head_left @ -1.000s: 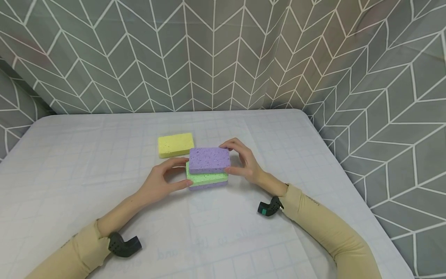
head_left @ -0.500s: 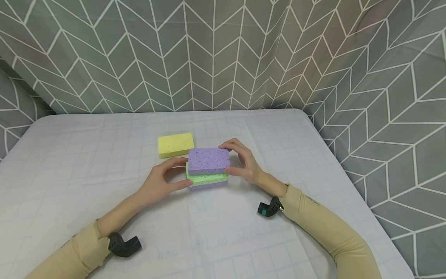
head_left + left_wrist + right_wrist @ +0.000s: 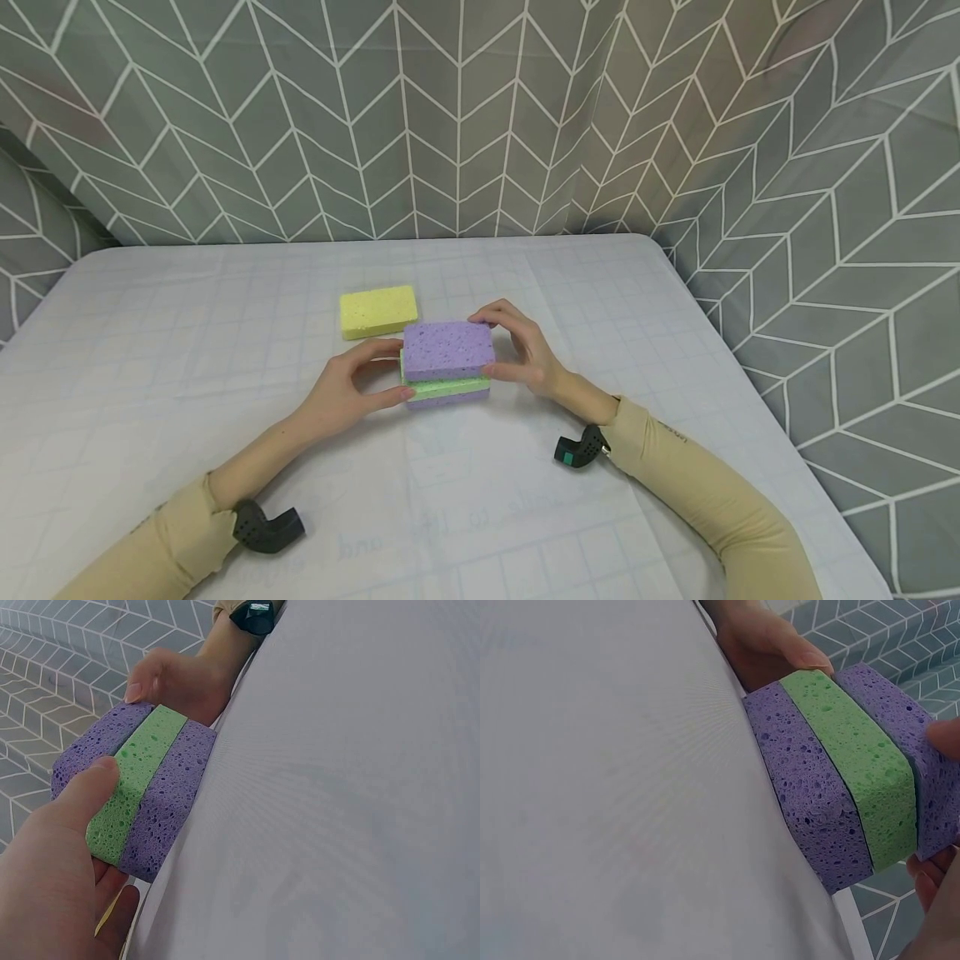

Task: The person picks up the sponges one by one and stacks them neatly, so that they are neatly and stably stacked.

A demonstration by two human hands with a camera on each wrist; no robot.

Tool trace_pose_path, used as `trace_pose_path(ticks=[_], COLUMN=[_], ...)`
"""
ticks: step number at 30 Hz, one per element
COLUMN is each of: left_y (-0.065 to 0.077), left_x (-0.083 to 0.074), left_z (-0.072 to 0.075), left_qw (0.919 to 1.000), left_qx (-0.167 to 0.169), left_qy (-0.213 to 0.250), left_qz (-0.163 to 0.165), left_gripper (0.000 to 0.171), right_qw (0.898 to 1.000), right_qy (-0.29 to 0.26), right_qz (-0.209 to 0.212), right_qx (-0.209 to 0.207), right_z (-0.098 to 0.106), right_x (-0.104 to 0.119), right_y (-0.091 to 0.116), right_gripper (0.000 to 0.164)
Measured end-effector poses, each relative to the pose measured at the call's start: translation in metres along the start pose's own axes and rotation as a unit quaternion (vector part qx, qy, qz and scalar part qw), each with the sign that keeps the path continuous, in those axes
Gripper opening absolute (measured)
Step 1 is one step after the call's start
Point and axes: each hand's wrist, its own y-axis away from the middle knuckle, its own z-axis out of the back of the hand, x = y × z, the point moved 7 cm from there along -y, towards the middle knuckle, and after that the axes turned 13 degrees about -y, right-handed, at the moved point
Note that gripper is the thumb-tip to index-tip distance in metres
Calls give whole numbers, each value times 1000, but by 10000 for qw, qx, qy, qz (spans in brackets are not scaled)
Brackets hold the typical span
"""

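Three sponges lie one above another on the table: a lower purple sponge (image 3: pixel 810 795), a green sponge (image 3: pixel 139 787) on it, and an upper purple sponge (image 3: pixel 448 350) over the green one. My right hand (image 3: pixel 522 346) pinches the upper purple sponge by its right end, thumb in front and fingers behind. In the right wrist view a thin gap shows between this sponge and the green one. My left hand (image 3: pixel 347 387) grips the left end of the green sponge, its thumb on the front face. Part of the green sponge's top is hidden under the upper one.
A yellow sponge (image 3: pixel 378 312) lies flat on the table just behind and left of the pile. A white cloth (image 3: pixel 480 517) with faint grid lines covers the table. Grey patterned curtains (image 3: pixel 420 125) stand along the back and right edges.
My right hand has lowered the upper purple sponge slightly and brought it a little toward me and left, covering more of the green sponge. My left hand stays in place.
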Motion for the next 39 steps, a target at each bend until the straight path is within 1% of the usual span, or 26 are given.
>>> trace_pose_path(ticks=[17, 23, 39], left_y=[-1, -1, -1], left_x=[0, 0, 2], left_z=[0, 1, 1], left_qw=[10000, 9999, 9998], left_qx=[-31, -35, 17], left_qy=[24, 132, 178], left_qz=[-88, -58, 76], left_gripper=[62, 63, 66], right_qw=[9999, 9999, 9995], right_qy=[83, 78, 118], right_qz=[-104, -129, -257], right_qx=[29, 46, 127], right_z=[-2, -3, -6], right_x=[1, 0, 0], right_y=[0, -1, -1], right_gripper=[62, 62, 61])
